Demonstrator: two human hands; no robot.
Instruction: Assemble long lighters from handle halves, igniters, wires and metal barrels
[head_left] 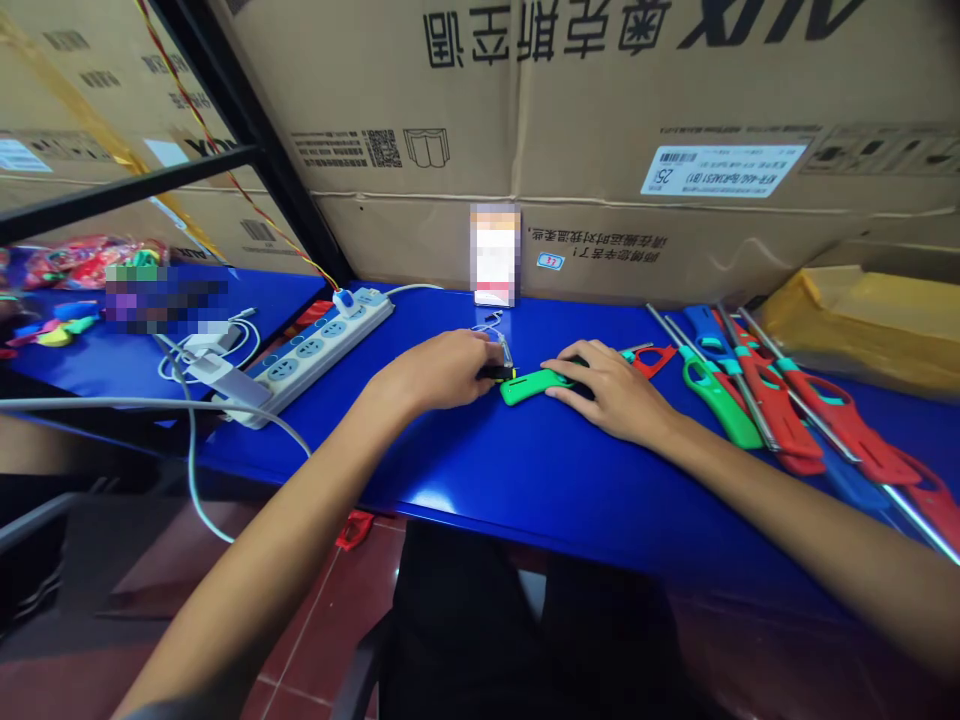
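Blue bench (465, 470) is backed by cartons (600, 120). Green lighter (529, 386) is gripped above it by the right hand (611, 390), apparently for steadiness; a black item (493, 372) is pinched by the left (442, 370).

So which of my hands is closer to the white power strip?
Left. Your left hand is to the right of the power strip, with a gap between them; your right hand is farther right, holding the green handle.

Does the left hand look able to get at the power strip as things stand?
Likely yes: only bare table shows between the left hand and the power strip, though that hand seems to hold a black item.
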